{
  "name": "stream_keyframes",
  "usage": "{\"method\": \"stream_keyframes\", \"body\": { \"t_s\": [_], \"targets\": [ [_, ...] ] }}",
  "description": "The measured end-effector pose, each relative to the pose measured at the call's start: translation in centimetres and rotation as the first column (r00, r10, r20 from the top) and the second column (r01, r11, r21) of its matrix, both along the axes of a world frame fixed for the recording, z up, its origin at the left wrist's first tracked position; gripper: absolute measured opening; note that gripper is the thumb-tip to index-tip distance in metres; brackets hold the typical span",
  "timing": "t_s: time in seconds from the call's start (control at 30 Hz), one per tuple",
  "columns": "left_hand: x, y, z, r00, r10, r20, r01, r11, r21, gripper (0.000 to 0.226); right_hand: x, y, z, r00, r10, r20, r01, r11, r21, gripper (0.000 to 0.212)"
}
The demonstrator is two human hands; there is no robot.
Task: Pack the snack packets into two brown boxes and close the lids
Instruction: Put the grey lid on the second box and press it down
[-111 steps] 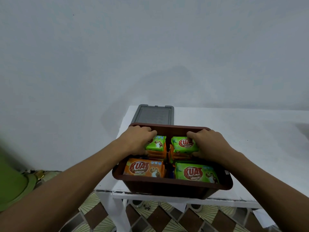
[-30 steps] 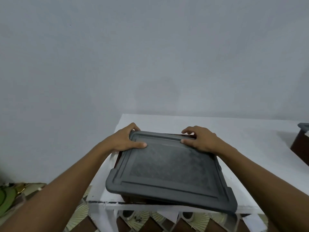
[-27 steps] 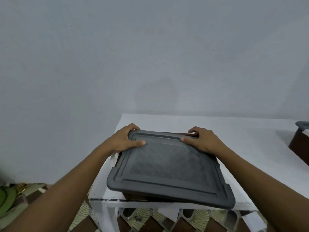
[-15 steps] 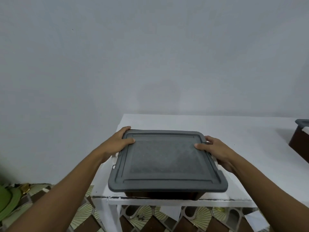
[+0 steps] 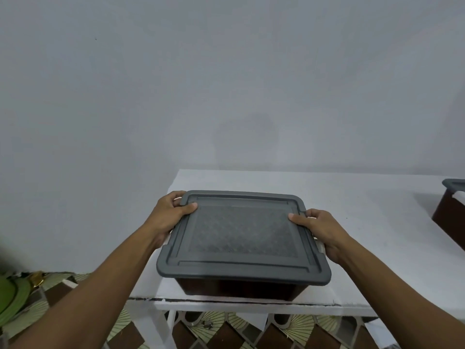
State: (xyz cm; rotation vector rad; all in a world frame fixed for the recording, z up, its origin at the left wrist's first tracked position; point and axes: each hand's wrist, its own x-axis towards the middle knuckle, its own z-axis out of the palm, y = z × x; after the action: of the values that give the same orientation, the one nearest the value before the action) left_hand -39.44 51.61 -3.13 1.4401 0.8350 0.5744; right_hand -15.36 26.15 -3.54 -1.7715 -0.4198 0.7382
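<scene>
Item inspected: grey rectangular plastic lid, lying flat over the dark brown plastic box, which sits at the near left end of the white table. Dial set on lid centre, 12 o'clock pointing away from me. Lid's long axis appears to run 9 to 3, i.e. across my body, so both hands reach it about equally. My left hand is at approx. 10 o'clock on the far-left corner, thumb on top, fingers curled round the rim: gripping the lid. My right hand is at approx. 3 o'clock on the right edge, thumb on the top face, remaining fingers wrapped at the rim: also gripping the lid. The lid thus lies between the two grips, directly inboard of each thumb. Snack packets not visible; presumably under the lid. Lid looks level w/ box all round, but I cannot tell if the rim has snapped home. Judgement: next action is downward pressure at both edges. A second brown box, lid on, stands well apart at 3 o'clock.
</scene>
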Motion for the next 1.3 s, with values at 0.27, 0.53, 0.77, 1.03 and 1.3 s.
{"method": "stream_keyframes", "body": {
  "t_s": [0.27, 0.53, 0.77, 1.03, 1.3],
  "targets": [
    [9.4, -5.5, 0.1, 1.000, -0.021, 0.016, 0.020, 0.998, 0.056, 0.031, 7.1, -5.1, 1.8, 0.995, -0.091, 0.049, 0.095, 0.990, -0.100, 0.040],
    [18.8, -10.1, 0.8, 0.994, -0.035, -0.105, 0.058, 0.972, 0.227, 0.034, 14.4, -9.4, 3.0, 0.976, -0.143, 0.163, 0.175, 0.963, -0.204, 0.040],
    [20.0, -11.3, 1.0, 0.890, 0.143, -0.433, 0.280, 0.580, 0.765, 0.051, 16.2, -9.8, 2.1, 0.859, 0.004, 0.512, 0.147, 0.956, -0.253, 0.059],
    [18.6, -14.0, 0.8, 0.663, 0.168, -0.729, 0.651, 0.351, 0.673, 0.071, 13.5, -9.4, 2.3, 0.424, 0.557, 0.714, 0.060, 0.770, -0.636, 0.066],
    [18.5, -14.6, 1.4, 0.602, 0.159, -0.782, 0.647, 0.476, 0.595, 0.076, 13.6, -8.9, 2.8, 0.572, 0.472, 0.671, 0.113, 0.765, -0.634, 0.089]
  ]
}}
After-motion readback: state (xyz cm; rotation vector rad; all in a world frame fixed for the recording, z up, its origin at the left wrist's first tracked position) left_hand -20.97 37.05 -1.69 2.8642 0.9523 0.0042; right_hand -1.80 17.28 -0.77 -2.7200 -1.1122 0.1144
